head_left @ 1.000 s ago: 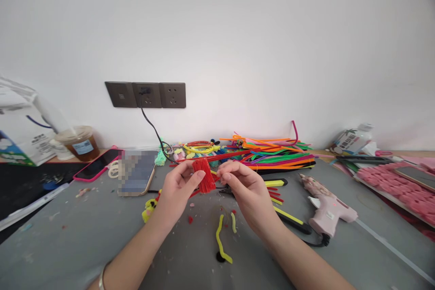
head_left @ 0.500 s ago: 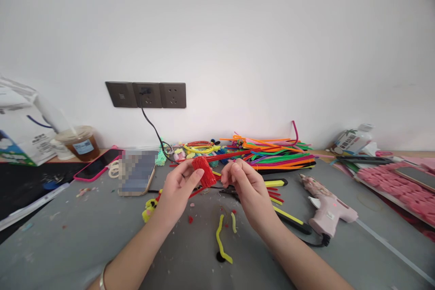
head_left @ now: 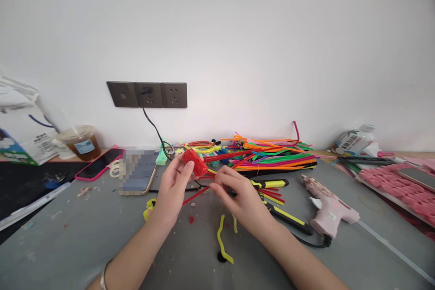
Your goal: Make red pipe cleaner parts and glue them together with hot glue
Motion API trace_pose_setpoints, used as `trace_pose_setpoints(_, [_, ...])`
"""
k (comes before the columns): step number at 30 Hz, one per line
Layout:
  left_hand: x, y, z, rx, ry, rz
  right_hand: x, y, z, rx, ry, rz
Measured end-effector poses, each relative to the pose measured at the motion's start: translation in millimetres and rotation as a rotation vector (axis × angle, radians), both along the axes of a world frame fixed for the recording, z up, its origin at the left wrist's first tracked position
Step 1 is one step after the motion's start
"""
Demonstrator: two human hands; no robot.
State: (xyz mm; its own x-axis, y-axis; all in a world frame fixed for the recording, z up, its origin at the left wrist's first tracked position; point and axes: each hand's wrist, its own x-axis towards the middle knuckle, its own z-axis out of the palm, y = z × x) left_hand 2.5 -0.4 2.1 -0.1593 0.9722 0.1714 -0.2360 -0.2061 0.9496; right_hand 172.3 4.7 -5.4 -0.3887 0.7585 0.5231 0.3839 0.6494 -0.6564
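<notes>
My left hand point(head_left: 173, 188) holds a small red block of pipe cleaners point(head_left: 195, 162) between thumb and fingers, tilted above the table. Apart from it, to the right and a little lower, is my right hand point(head_left: 236, 192), its fingers curled with the tips near each other; what they hold, if anything, cannot be made out. A thin red pipe cleaner point(head_left: 195, 195) runs up toward those fingertips. Behind and beside the right hand lie pliers with yellow and black handles point(head_left: 288, 219). Below the hands, a bent yellow pipe cleaner piece point(head_left: 220, 240) lies by a black disc point(head_left: 221, 257).
Bundles of coloured pipe cleaners point(head_left: 278, 156) lie along the wall. A pink glue gun point(head_left: 329, 213) rests at right, near a pink woven piece point(head_left: 394, 186). At left are two phones point(head_left: 100, 165), a drink cup point(head_left: 79, 142) and a carton point(head_left: 27, 131). Scraps dot the grey mat point(head_left: 84, 235).
My left hand has shifted slightly left and up with the red block. The right hand has moved down and away from the block, its fingers turning lower.
</notes>
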Motion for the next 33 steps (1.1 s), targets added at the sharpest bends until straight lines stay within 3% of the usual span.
trace_pose_setpoints(5, [3, -3, 2.2, -0.082, 0.009, -0.135, -1, -2, 3.6, 0.125, 0.208, 0.013])
trace_pose_setpoints(9, [4, -4, 3.1, -0.113, -0.008, -0.213, -2, -5, 6.2, 0.132, 0.290, -0.003])
trace_pose_setpoints(18, [1, -2, -1.4, -0.070, 0.013, -0.164, -3, -5, 7.5, -0.177, 0.452, 0.052])
trace_pose_setpoints(24, [1, -2, 5.1, -0.026, -0.119, -0.040, -4, -1, 5.5, -0.373, 0.529, 0.086])
trace_pose_setpoints(28, [0, 1, 7.6, -0.010, -0.211, -0.043, -5, -2, 2.8, -0.431, 0.340, 0.185])
trace_pose_setpoints(33, [0, 2, 9.4, -0.052, -0.265, -0.044, -4, -8, -2.9, -0.186, -0.208, 0.206])
